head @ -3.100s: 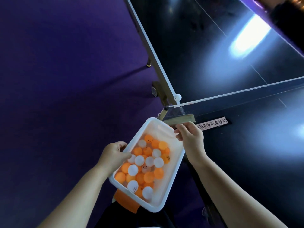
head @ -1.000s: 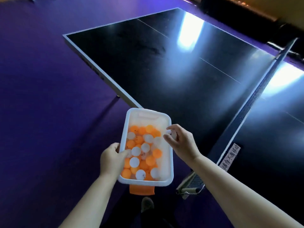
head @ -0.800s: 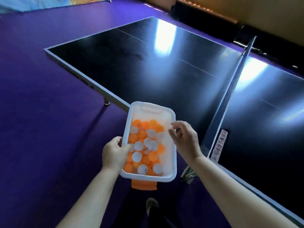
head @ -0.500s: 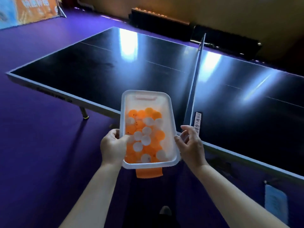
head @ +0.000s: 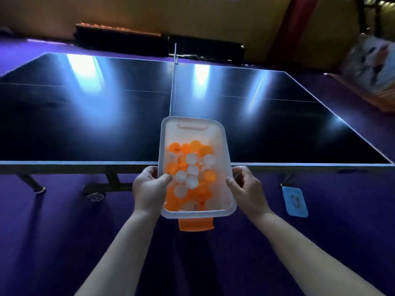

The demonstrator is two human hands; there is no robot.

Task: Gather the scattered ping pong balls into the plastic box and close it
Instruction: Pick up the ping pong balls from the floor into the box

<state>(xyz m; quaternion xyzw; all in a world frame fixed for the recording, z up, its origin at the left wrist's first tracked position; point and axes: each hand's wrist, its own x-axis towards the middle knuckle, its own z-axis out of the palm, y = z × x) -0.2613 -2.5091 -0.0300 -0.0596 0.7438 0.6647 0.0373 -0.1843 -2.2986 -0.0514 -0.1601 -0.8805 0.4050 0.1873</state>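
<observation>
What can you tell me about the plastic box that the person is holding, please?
The plastic box is a translucent white tub with rounded corners, open, no lid on it. An orange tab sticks out under its near end. Orange and white balls fill its near half. It is held in the air before the edge of the table, the left hand gripping its left rim, the right hand its right side.
</observation>
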